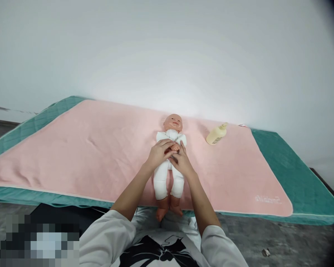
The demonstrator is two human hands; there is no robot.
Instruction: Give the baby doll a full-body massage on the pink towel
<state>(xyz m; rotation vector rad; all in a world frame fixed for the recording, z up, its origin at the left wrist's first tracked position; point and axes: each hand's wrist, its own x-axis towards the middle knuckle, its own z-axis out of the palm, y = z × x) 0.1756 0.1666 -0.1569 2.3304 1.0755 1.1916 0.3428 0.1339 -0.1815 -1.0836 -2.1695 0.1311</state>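
Note:
A baby doll (161,172) in white clothes lies on its back on a pink mat (122,137), its head toward the wall and its bare feet at the near edge. Its arms are bent in over its belly, where a small doll hand (175,147) shows between my fingers. My left hand (159,152) curls around the doll's hands from the left, fingers bent. From the right, my right hand (182,160) closes on them too, with the thumb below. My fingers partly hide the doll's hands and wrists.
A pale yellow pump bottle (216,135) tilts on the mat, right of the doll. Beneath the mat is a green quilted mattress (295,163), its far side along a white wall (167,55). Grey floor (247,237) shows at the front, with a small scrap on it.

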